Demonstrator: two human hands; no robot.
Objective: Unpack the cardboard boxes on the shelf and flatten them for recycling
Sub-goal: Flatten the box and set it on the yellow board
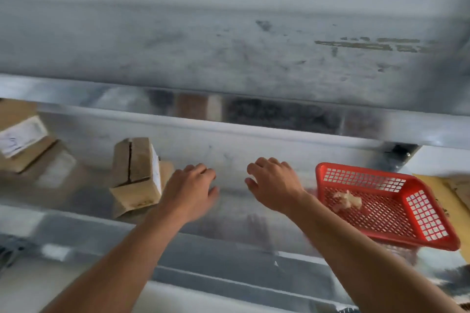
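Cardboard box (136, 175) | on shelf (229, 155) | just left of empty left hand (189, 187)

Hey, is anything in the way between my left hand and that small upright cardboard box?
Nothing visible. The left hand hovers just right of the cardboard box, close beside it; the red basket sits away beyond the right hand.

Head camera looks forward and down, close over the shelf (254, 145).

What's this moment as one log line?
left hand: empty, over shelf, near small cardboard box | right hand: empty, left of red basket | stacked boxes: far left
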